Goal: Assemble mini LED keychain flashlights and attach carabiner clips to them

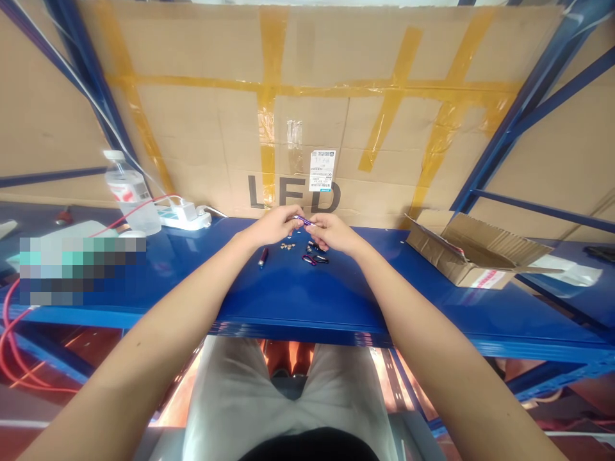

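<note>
Black cloth and pale trousers lie nearest, the knees under the edge of a glossy blue counter. Reddish floor, brightly lit in patches, shows below. Behind the counter rises a broad sheet of cardboard, crossed with yellow tape and printed "LED" in large dark letters, with one white label above them. Blue metal posts slant up at both sides.

One bottle, clear with a white cap, stands at the left beside one white power strip; red cable loops off the left edge. One open carton sits at the right, its flaps spread.

Between the forearms lie one dark red tube, a small cluster of tan bits too tiny to count surely, what look like two clips, one purple and one black, and some dark pieces just beyond them, their number unclear.

Held just above the counter, between both hands, is one purple rod: slim, straight, shiny, and slightly tilted, its right end lower. The left hand pinches its left end between thumb and fingers; the right hand pinches the other end, remaining fingers curled. Finer detail on the rod is too small to read.
</note>
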Tool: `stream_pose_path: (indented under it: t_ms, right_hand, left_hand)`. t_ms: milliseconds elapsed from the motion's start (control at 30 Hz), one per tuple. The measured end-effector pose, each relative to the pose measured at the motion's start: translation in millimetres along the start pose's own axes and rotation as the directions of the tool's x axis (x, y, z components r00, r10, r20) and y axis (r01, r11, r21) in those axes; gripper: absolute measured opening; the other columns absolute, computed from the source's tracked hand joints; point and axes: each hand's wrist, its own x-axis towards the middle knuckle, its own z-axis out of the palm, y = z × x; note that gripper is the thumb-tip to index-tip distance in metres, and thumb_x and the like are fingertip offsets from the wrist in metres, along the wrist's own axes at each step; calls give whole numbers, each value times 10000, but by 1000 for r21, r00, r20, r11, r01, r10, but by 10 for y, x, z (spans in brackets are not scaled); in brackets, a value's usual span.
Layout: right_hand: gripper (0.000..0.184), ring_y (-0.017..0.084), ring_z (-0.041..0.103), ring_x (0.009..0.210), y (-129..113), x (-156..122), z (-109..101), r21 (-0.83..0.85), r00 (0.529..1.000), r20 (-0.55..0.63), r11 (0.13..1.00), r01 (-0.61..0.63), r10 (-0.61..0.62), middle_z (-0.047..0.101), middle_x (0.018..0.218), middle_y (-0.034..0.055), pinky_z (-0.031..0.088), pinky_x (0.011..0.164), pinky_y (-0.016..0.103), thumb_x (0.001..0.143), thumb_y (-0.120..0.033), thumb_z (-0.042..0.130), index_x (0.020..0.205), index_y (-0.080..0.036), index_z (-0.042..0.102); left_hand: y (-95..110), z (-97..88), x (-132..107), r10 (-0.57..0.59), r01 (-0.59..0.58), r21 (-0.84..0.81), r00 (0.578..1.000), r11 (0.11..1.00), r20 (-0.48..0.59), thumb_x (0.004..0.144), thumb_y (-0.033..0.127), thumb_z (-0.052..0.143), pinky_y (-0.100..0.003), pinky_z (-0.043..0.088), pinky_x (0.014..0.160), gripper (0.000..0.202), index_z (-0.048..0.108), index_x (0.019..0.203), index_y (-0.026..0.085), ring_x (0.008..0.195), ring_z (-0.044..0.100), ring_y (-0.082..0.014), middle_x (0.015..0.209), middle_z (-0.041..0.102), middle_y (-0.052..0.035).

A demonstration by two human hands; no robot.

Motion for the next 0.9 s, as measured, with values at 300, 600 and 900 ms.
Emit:
stream_pose_path:
  t_ms: [300,600,900]
  right_hand:
    - [249,78,513,476,20,20,-59,-82,1000,-18,997,12,-14,606,634,3,420,487,220,970,-209,549,728,-156,576]
    - [239,87,468,390,-10,-26,-47,-154,996,58,987,-51,61,533,508,-40,388,415,222,966,-215,543,735,-168,583]
    - [280,88,454,400,83,-19,-82,-118,990,141,993,22,-6,498,494,-49,371,436,216,941,-345,571,715,-179,562]
  left_hand:
    - [-60,-21,-4,68,-54,311,997,949,-32,988,278,412,-294,385,657,287,582,783,173,689,535,-171,726,601,-33]
    - [33,9,-30,18,-23,179,999,984,33,912,312,553,-297,445,671,176,653,958,175,718,593,-171,803,676,-30]
    - [40,13,-16,56,-73,124,989,990,138,896,301,549,-298,428,686,187,679,856,173,738,583,-171,784,675,-32]
